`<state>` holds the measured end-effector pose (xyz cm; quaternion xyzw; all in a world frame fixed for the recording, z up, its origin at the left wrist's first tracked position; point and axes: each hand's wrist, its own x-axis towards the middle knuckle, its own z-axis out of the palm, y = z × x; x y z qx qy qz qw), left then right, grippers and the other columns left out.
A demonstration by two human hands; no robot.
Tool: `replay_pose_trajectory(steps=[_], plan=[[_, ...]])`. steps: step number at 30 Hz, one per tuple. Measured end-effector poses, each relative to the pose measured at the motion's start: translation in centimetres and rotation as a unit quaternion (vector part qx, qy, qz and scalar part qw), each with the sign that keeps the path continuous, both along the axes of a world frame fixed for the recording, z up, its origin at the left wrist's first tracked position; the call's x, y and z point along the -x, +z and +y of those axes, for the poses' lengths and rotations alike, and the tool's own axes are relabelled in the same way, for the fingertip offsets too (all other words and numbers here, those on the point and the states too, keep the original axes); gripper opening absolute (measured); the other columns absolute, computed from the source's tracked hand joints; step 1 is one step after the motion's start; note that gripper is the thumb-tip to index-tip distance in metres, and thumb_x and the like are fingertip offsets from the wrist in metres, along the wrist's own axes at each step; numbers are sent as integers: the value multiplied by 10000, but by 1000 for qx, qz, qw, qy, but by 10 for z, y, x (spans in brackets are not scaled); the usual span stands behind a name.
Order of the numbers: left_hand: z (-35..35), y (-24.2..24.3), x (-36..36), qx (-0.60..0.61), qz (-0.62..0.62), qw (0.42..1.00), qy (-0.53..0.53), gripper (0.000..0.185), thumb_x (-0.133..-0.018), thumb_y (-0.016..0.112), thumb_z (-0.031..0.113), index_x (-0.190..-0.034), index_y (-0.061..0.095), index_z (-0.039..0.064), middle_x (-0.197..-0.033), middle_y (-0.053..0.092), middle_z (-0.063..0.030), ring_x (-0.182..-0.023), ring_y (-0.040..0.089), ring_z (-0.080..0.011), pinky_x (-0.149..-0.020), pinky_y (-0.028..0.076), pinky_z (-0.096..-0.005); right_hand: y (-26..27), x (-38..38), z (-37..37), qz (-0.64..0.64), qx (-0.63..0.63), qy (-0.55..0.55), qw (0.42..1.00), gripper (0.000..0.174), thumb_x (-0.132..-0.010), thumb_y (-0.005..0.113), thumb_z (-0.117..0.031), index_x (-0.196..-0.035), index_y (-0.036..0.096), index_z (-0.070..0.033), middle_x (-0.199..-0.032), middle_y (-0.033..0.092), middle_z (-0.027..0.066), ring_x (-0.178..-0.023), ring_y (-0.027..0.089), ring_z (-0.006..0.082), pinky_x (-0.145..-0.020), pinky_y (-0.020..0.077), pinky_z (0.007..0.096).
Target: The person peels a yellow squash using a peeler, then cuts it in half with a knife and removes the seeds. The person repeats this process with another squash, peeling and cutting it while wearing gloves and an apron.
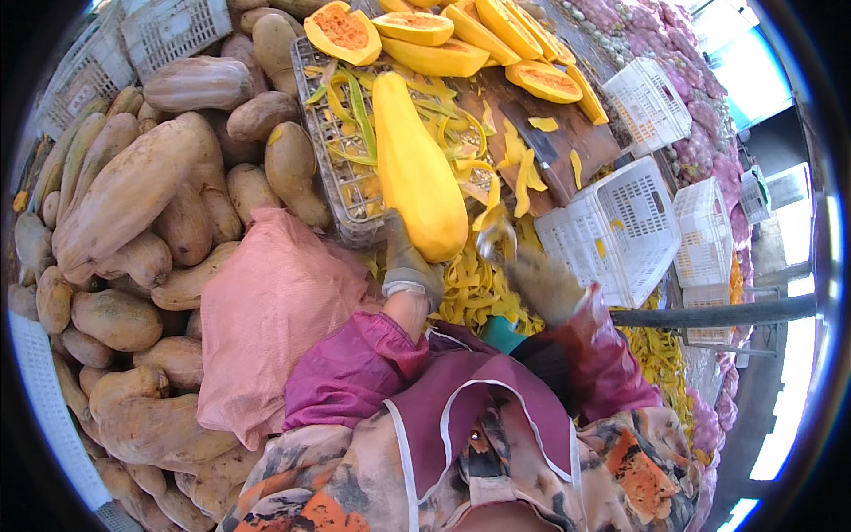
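A peeled yellow squash point(415, 173) lies upright on an upturned-looking plastic crate point(342, 193) strewn with peel strips. My left hand point(407, 256), in a grey glove, grips the squash's wide lower end from the left and below. Blurred by motion, my gloved right hand point(542, 279) holds a metal peeler point(495, 239) just right of the squash, apart from it, with a strip of peel point(490, 199) at the tool. Beneath both hands is a heap of yellow peelings point(469, 289). A knife point(535, 143) rests on the brown board point(592, 153).
Unpeeled squashes point(126, 183) are piled at the left, beside a pink mesh sack point(272, 319). Halved peeled squashes point(432, 56) lie at the top. White plastic crates point(608, 233) stand at the right, near a dark bar point(718, 315) and pink net sacks point(711, 126).
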<state>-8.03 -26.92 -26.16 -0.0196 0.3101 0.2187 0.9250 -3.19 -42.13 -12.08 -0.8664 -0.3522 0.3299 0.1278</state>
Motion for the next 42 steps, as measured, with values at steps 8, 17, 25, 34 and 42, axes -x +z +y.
replay_pose_trajectory(steps=[8,17,25,34,42], plan=[[12,-7,6,-70,8,997,-39,734,-866,734,471,-1405,410,92,-1280,581,-51,-1122,577,-254,-993,461,-395,-73,-73,116,-250,-214,-48,943,188,-947,446,-82,-1080,568,-29,-958,579,177,-948,581,389,-790,479,440],[23,-3,50,18,-59,993,-96,773,-884,482,719,-1422,463,165,-1380,564,-54,-1213,562,-304,-1028,450,-518,-69,-69,126,-226,-131,40,964,190,-917,509,-104,-1093,576,-81,-1005,601,168,-946,617,358,-785,497,463],[4,-10,34,36,-25,997,-60,775,-841,559,731,-1391,494,189,-1387,556,10,-1255,529,-206,-1088,408,-380,-28,-153,223,-255,95,227,935,467,-895,558,-112,-1343,432,-151,-1170,577,220,-972,645,358,-811,529,424],[2,4,29,-30,-61,997,-45,784,-828,589,720,-1387,503,177,-1376,567,11,-1248,534,-192,-1069,422,-371,-4,-23,4,-83,27,180,980,675,-909,541,-137,-1538,304,-205,-1295,560,266,-919,675,371,-778,562,408],[-5,-8,19,5,6,999,-52,827,-802,619,727,-1399,499,168,-1408,543,20,-1269,517,-183,-1083,388,-329,17,-129,197,-279,128,213,927,767,-781,571,48,-1486,383,-188,-1333,557,165,-1267,516,340,-997,464,406]])
